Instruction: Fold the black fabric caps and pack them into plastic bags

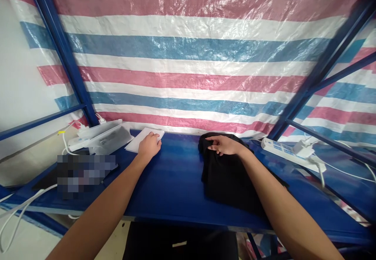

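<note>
My left hand (150, 146) lies over the right part of a flat white rectangular thing (135, 144), its fingers bent down round the edge. Whether this is a thin box or a stack of paper, I cannot tell. My right hand (225, 145) is above the far end of a black cloth (232, 181), which looks like a folded garment. The index finger there points left, the others are loosely bent and apart, and no cloth shows between them. Both things rest on the blue metal tabletop (173, 181).
White power strips stand at right (289, 153) and at far left, with white cables (20, 211) running off. A translucent white holder (111, 140) and a blurred-out dark item sit at left. Blue metal posts (58, 48) and a striped plastic sheet (188, 48) bound the back.
</note>
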The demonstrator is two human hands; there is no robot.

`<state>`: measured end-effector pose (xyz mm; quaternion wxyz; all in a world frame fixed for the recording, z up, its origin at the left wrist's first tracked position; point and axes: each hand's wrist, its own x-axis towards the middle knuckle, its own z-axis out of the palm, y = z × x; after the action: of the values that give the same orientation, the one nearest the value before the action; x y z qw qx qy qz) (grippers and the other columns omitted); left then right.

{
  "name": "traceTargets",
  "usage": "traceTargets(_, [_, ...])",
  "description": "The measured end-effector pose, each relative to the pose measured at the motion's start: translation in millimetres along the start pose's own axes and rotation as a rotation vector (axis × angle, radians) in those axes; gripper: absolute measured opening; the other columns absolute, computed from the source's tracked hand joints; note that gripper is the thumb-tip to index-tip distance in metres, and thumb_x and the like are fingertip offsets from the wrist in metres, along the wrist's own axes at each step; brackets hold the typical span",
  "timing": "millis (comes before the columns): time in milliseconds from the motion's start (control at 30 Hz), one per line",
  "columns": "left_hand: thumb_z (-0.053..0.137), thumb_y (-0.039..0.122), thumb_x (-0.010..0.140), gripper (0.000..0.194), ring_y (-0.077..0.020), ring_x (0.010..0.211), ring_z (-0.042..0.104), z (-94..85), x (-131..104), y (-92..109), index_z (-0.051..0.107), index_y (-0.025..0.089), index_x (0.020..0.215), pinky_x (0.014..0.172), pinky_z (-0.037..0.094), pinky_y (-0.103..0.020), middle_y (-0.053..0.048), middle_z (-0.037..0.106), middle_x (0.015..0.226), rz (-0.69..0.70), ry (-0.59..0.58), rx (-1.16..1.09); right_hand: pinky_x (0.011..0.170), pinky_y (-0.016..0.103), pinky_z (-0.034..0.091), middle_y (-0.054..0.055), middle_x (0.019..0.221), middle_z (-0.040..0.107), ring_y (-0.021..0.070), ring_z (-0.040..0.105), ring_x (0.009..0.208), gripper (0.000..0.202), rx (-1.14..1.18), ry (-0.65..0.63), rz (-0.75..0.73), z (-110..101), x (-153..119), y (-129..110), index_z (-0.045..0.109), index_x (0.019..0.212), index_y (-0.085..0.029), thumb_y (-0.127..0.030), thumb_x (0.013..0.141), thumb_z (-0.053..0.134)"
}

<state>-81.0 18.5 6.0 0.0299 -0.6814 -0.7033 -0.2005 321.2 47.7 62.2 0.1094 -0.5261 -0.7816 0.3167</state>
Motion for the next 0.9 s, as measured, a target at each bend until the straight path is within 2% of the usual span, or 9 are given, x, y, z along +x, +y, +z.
traceTargets(133, [0.056, 0.035, 0.106, 0.032, -0.0276, 0.099, 0.074, -3.5, -5.4, 4.0, 0.076, 0.023, 0.128, 0.085, 0.057, -0.037, -0.01, 0.073, 0.12, 0.058, 0.035, -0.123, 0.06, 0.025, 0.065, 0.005, 0.084, 0.074, 0.017, 0.075, 0.066, 0.071, 0.142, 0.02, 0.034, -10.4, -7.0, -5.7, 0.059, 0.161, -0.017, -0.042, 0.098, 0.081])
traceTargets(267, [0.056, 0.041, 0.107, 0.033, -0.0254, 0.093, 0.073, -3.5, -10.1, 10.7, 0.078, 0.023, 0.124, 0.093, 0.057, -0.038, -0.008, 0.076, 0.108, 0.208, 0.035, -0.331, 0.062, 0.027, 0.067, 0.003, 0.071, 0.073, 0.0178, 0.076, 0.061, 0.053, 0.242, 0.062, 0.047, -21.2, -11.6, -20.1, 0.064, 0.154, -0.012, -0.027, 0.103, 0.07])
traceTargets(367, [0.055, 0.047, 0.107, 0.038, -0.0257, 0.092, 0.073, -4.3, -13.7, 17.6, 0.079, 0.023, 0.125, 0.096, 0.057, -0.041, -0.008, 0.08, 0.109, 0.309, -0.017, -0.463, 0.061, 0.028, 0.067, 0.004, 0.068, 0.075, 0.021, 0.078, 0.061, 0.046, 0.208, 0.084, 0.05, -24.7, -7.5, -35.6, 0.067, 0.146, -0.011, -0.02, 0.101, 0.068])
traceTargets(500, [0.055, 0.062, 0.106, 0.052, -0.0292, 0.108, 0.076, -7.3, -18.2, 30.5, 0.073, 0.023, 0.136, 0.1, 0.058, -0.043, -0.011, 0.082, 0.12, 0.292, -0.152, -0.735, 0.06, 0.029, 0.067, 0.005, 0.066, 0.076, 0.0239, 0.08, 0.062, 0.04, 0.23, 0.067, -0.008, -10.8, 1.7, -69.8, 0.067, 0.14, -0.011, -0.021, 0.101, 0.069])
traceTargets(567, [0.052, 0.074, 0.105, 0.072, -0.0307, 0.116, 0.077, -9.3, -19.6, 36.2, 0.059, 0.023, 0.155, 0.098, 0.061, -0.044, -0.014, 0.079, 0.132, 0.22, -0.306, -0.999, 0.068, 0.033, 0.071, 0.006, 0.077, 0.079, 0.0238, 0.082, 0.071, 0.045, 0.414, 0.034, -0.113, 1.6, 5.3, -89.7, 0.064, 0.144, -0.013, -0.023, 0.101, 0.071])
traceTargets(667, [0.05, 0.083, 0.101, 0.091, -0.0323, 0.126, 0.075, -12.8, -20.2, 37.1, 0.033, 0.03, 0.173, 0.099, 0.062, -0.044, -0.017, 0.064, 0.158, 0.026, -0.46, -1.236, 0.089, 0.039, 0.072, 0.011, 0.125, 0.078, 0.0239, 0.083, 0.104, 0.063, 0.641, -0.102, -0.328, 14.7, 10.1, -107.2, 0.058, 0.152, -0.022, -0.026, 0.094, 0.082])
traceTargets(733, [0.067, 0.074, 0.097, 0.095, -0.0347, 0.14, 0.067, -14.9, -18.8, 30.5, 0.03, 0.032, 0.174, 0.108, 0.059, -0.046, -0.017, 0.056, 0.167, -0.068, -0.417, -1.149, 0.088, 0.039, 0.071, 0.012, 0.138, 0.073, 0.0241, 0.081, 0.109, 0.06, 0.614, -0.09, -0.372, 15.9, 14.1, -101.8, 0.06, 0.15, -0.024, -0.032, 0.095, 0.082])
traceTargets(800, [0.083, 0.054, 0.091, 0.099, -0.0364, 0.149, 0.059, -15.9, -15.4, 19.8, 0.034, 0.028, 0.173, 0.12, 0.051, -0.048, -0.017, 0.055, 0.168, -0.064, -0.314, -0.948, 0.079, 0.034, 0.069, 0.013, 0.122, 0.078, 0.0228, 0.08, 0.097, 0.04, 0.437, 0.088, -0.325, 14.1, 18.1, -82.1, 0.069, 0.135, -0.019, -0.037, 0.1, 0.077])
traceTargets(900, [0.083, 0.035, 0.09, 0.098, -0.0377, 0.152, 0.056, -16.6, -7.7, 4.5, 0.033, 0.023, 0.173, 0.126, 0.044, -0.051, -0.019, 0.059, 0.163, -0.015, -0.193, -0.649, 0.075, 0.03, 0.06, 0.01, 0.097, 0.08, 0.0213, 0.075, 0.085, 0.025, 0.076, 0.384, -0.253, 16.8, 21.3, -40.0, 0.076, 0.115, -0.015, -0.037, 0.103, 0.073])
